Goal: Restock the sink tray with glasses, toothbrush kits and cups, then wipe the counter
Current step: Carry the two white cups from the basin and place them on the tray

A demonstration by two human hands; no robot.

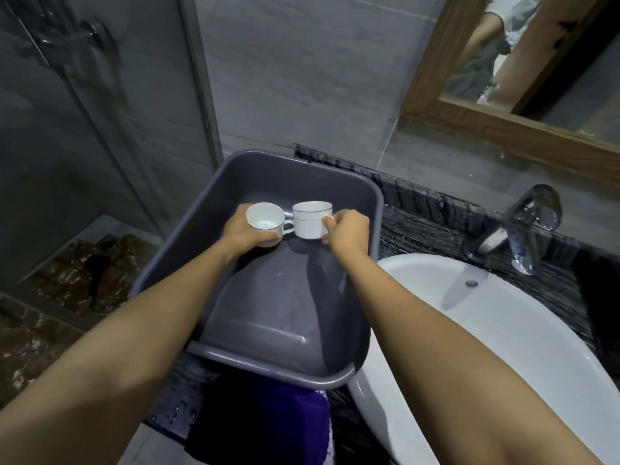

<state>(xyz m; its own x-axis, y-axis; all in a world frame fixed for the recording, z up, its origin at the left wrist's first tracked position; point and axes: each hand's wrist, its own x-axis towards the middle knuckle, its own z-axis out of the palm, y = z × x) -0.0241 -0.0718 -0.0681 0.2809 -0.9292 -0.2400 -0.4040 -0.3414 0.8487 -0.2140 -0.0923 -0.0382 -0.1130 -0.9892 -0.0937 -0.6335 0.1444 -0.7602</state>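
Note:
A grey plastic tub [370, 209] sits on the dark stone counter [422, 223], left of the sink. Both my arms reach into it. My left hand [243, 234] grips a white cup [265, 219] from below, tilted so its inside faces me. My right hand [347, 233] pinches the handle of a second white cup [310, 219] with a thin dark rim line; this one stands upright, low over the tub floor. The two cups are side by side, almost touching. No glasses or toothbrush kits are in view.
A white basin [496, 330] lies to the right, with a chrome tap [526, 226] behind it. A purple and black cloth [268, 424] hangs over the counter's front edge. A wood-framed mirror [469, 119] hangs on the wall. A glass shower screen [100, 129] stands at the left.

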